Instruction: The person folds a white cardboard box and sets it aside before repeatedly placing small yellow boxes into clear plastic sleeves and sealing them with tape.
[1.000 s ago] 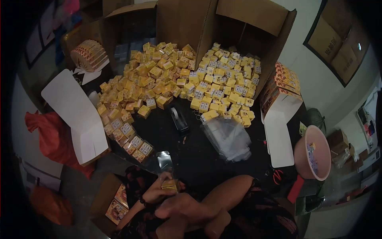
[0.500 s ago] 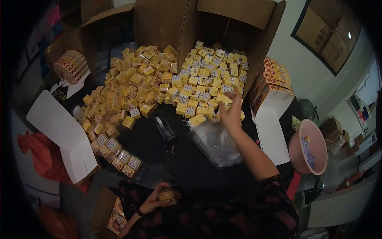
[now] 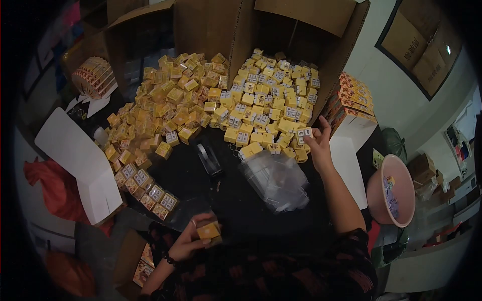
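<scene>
My left hand (image 3: 189,240) is closed around a small golden-yellow box (image 3: 209,232), low over the near edge of the black table. Out to the right, my right hand (image 3: 322,142) has thumb and fingers on a small yellow box with a white printed face (image 3: 304,135), at the right edge of a heap of yellow boxes (image 3: 261,103). A second heap, of golden wrapped boxes (image 3: 168,103), lies left of it. Clear plastic bags (image 3: 278,181) lie just below the yellow heap. A black tape dispenser (image 3: 208,159) is left of the bags.
Large open cardboard boxes (image 3: 196,27) stand behind the heaps. Joined rows of small boxes (image 3: 145,192) lie at front left. White-flapped display boxes stand on both sides (image 3: 83,160) (image 3: 346,150). A pink basin (image 3: 374,193) is at the right, a red bag (image 3: 52,188) at the left.
My right hand has moved right from over the yellow heap and closed on a box at its edge. My left hand has risen slightly with its golden box. The view has shifted a little.
</scene>
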`<state>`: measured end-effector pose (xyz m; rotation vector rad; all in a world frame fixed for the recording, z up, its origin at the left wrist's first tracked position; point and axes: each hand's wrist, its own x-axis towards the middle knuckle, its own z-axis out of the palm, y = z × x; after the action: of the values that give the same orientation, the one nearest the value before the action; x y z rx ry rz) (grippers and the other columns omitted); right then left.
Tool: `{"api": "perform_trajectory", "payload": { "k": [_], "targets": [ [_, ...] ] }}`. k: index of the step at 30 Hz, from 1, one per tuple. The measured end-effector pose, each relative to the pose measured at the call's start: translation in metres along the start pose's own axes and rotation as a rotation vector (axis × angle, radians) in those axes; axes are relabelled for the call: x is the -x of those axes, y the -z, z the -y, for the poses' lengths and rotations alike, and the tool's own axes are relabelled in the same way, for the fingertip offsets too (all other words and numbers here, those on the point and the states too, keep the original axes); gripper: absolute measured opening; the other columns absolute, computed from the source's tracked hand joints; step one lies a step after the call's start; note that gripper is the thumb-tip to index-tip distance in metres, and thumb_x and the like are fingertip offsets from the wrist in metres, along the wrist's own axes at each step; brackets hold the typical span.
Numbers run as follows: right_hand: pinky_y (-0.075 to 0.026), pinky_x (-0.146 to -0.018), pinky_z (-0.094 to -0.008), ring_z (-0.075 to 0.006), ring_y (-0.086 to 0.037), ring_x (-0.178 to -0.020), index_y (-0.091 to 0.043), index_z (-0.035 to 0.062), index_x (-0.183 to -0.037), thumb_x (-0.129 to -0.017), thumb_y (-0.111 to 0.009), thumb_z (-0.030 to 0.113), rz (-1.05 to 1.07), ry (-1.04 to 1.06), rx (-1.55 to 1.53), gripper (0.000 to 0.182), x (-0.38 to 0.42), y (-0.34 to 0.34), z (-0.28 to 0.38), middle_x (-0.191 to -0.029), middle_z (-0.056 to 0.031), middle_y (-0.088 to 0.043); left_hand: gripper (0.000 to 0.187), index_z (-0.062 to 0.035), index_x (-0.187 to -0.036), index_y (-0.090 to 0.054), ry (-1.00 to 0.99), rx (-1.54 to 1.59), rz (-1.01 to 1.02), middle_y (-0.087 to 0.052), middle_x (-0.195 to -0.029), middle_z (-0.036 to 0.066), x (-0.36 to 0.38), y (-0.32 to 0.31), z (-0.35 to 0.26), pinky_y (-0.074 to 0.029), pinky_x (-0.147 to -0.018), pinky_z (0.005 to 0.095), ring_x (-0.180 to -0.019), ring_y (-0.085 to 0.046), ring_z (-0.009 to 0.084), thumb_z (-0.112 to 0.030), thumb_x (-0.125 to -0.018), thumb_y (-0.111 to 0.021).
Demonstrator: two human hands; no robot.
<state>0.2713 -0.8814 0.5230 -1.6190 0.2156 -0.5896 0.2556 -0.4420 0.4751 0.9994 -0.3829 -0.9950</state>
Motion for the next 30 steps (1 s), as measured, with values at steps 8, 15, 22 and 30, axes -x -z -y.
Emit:
{"api": "perform_trajectory", "payload": {
  "k": [8, 15, 22, 30],
  "targets": [
    [-0.047, -0.091, -0.0536, -0.0376, -0.06, -0.103, -0.004, 0.0244, -0.148, -0.08, -0.063, 0.02, 0.475, -0.298, -0.809, 0.09, 0.116, -0.108, 0.058, -0.121, -0.0179, -0.051, 0.065, -0.0026, -0.132, -0.037, -0.423, -0.808, -0.383, -0.045, -0.128, 0.012, -0.014, -0.031, -0.029, -0.038, -0.099, 0.0337, -0.119, -0.046, 0.0213, -0.012, -0.078, -0.072],
    [-0.052, -0.069, -0.0331, -0.0191, -0.063, -0.083, 0.005, 0.0191, -0.148, -0.084, -0.065, 0.005, 0.634, -0.488, -0.629, 0.096, 0.162, -0.165, 0.078, -0.103, -0.0148, -0.061, 0.071, -0.0051, -0.132, -0.04, -0.627, -1.29, -0.59, -0.045, -0.121, 0.017, 0.023, -0.03, -0.041, -0.043, -0.093, 0.0378, -0.113, -0.048, 0.0341, -0.006, -0.069, -0.072],
    [-0.044, -0.059, -0.0225, -0.01, -0.056, -0.068, 0.003, 0.0046, -0.146, -0.084, -0.068, 0.01, 0.63, -0.324, 0.093, 0.095, 0.172, -0.179, 0.081, -0.087, -0.0091, -0.064, 0.076, -0.0078, -0.132, -0.041, -0.657, -1.485, -0.486, -0.044, -0.12, 0.017, 0.037, -0.039, -0.036, -0.045, -0.092, 0.0403, -0.112, -0.047, 0.0365, -0.004, -0.063, -0.073],
    [-0.04, -0.084, -0.0307, -0.0153, -0.053, -0.097, -0.016, 0.0059, -0.145, -0.074, -0.076, 0.006, 0.506, 0.771, 0.298, 0.093, 0.176, -0.164, 0.085, -0.088, -0.0022, -0.066, 0.076, -0.0026, -0.137, -0.029, -0.451, -0.662, -0.228, -0.042, -0.132, 0.01, 0.033, -0.039, -0.015, -0.035, -0.103, 0.0334, -0.124, -0.042, 0.0194, -0.007, -0.075, -0.072]
  ]
}}
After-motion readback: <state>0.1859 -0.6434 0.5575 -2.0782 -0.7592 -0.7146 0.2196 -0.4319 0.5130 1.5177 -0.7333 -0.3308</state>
